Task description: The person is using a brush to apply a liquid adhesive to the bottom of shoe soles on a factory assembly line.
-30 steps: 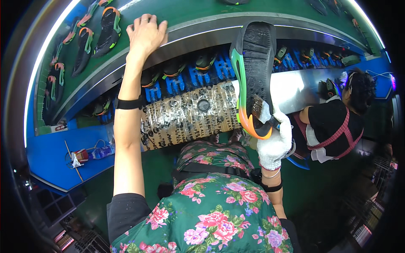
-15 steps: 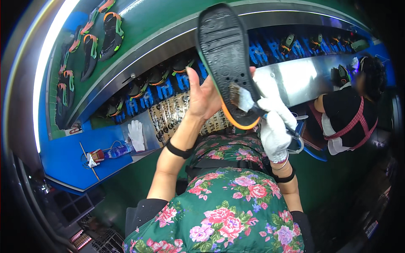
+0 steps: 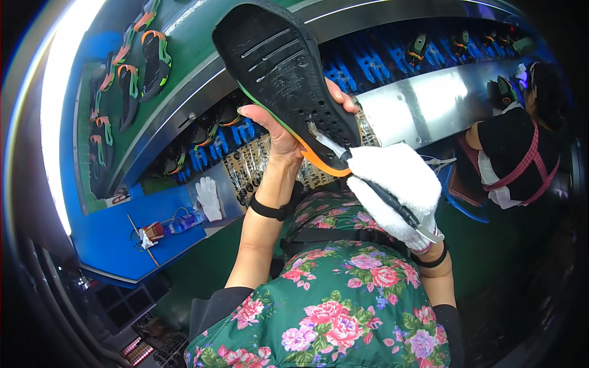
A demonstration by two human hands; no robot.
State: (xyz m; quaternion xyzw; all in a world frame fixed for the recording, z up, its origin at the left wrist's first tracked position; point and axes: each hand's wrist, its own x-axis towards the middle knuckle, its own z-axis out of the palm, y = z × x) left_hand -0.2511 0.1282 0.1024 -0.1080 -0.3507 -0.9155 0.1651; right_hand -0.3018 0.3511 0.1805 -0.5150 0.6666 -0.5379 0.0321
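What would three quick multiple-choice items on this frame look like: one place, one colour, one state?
1. Where does the spare white glove lie?
A. on the blue bench, left of the left hand
B. on the co-worker's lap
C. on the raised sole

2. What colour is the edge of the black sole?
A. pink and white
B. green and orange
C. plain grey

3. What does the right hand do?
A. hangs empty
B. grips a bottle
C. holds a brush to the sole

Key: 1 A, glove lies flat there. 2 B, rim shows both. 3 C, bristles meet the sole; the left hand bears it.
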